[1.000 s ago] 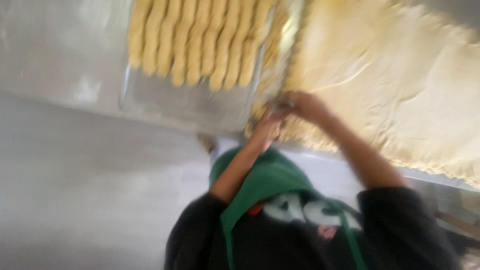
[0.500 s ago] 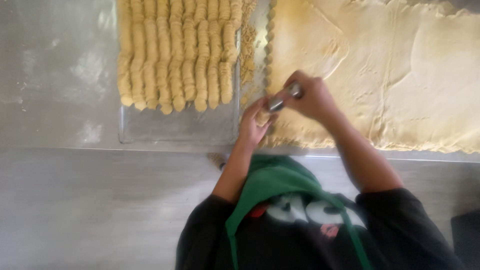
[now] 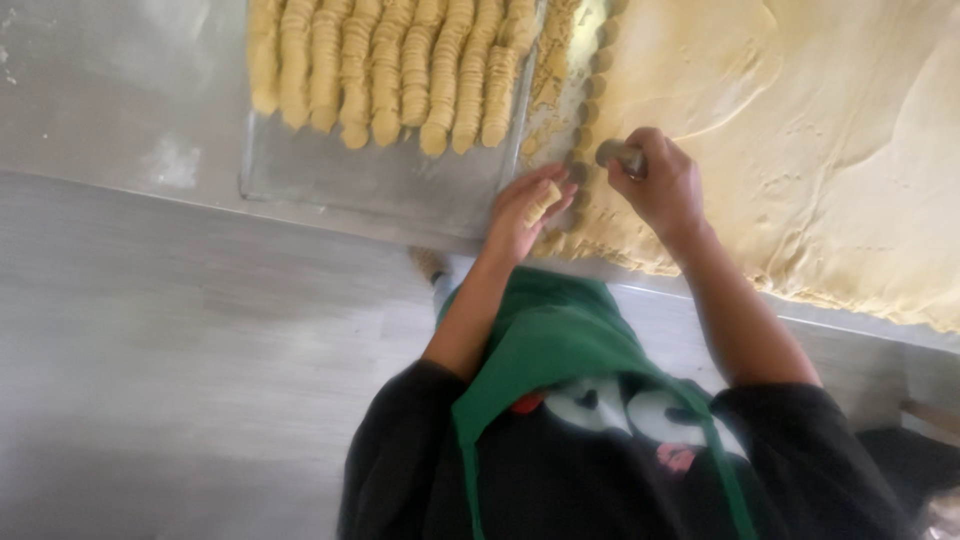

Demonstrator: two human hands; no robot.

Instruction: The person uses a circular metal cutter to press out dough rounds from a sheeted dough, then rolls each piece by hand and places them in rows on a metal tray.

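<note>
My left hand (image 3: 522,212) holds a small stack of cut dough rounds (image 3: 541,203) at the near left edge of a large rolled-out sheet of pale dough (image 3: 800,150). My right hand (image 3: 662,186) grips a small round metal cutter (image 3: 618,154) and presses it onto the sheet close to that edge. A row of round cut-outs (image 3: 590,110) runs along the sheet's left side. To the left lies a metal tray (image 3: 380,185) with several rows of stacked dough rounds (image 3: 400,70).
Tray and dough rest on a steel worktable (image 3: 110,100) dusted with flour. The table's near edge (image 3: 200,195) runs across the view, with grey floor (image 3: 200,380) below it. My green apron (image 3: 560,340) and black sleeves fill the bottom.
The view has swung and steadied. My hands have parted: the left now holds dough rounds by the tray's corner, the right has moved the cutter up onto the sheet.
</note>
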